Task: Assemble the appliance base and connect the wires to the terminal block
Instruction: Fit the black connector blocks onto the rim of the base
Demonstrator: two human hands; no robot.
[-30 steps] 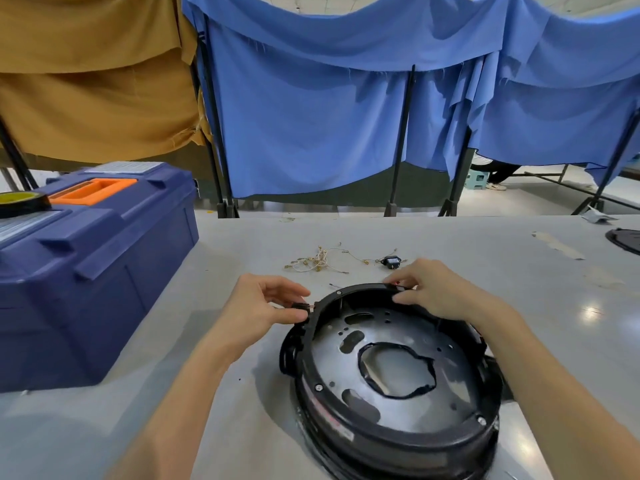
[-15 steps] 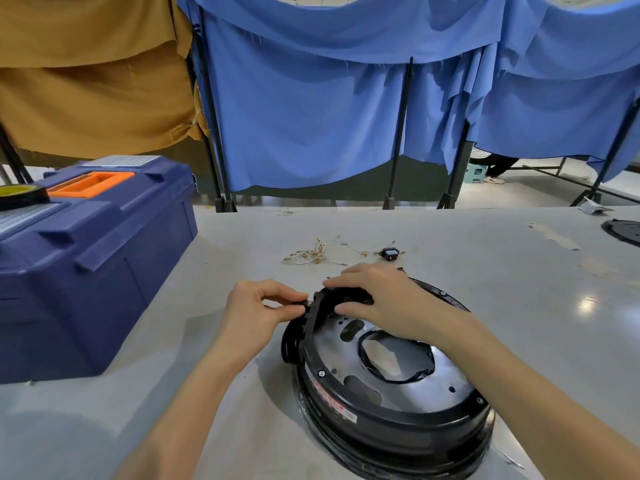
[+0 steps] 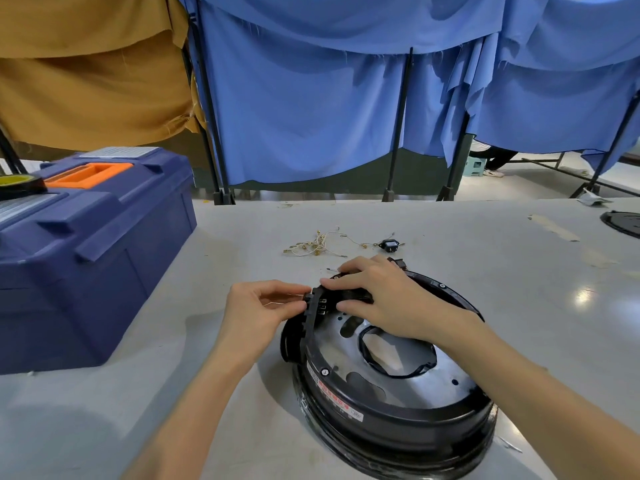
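Two hands work at one spot | left hand (image 3: 258,311) pinches the terminal block (image 3: 313,304) at the far-left rim of the base (image 3: 398,386), likely seating it | right hand (image 3: 384,303) grips that rim, steadying | base sits near right on the table (image 3: 519,271) | wires (image 3: 313,245) lie loose farther off, unconnected

Black base (image 3: 398,422), seemingly tilted; wires (image 3: 313,247) beyond.
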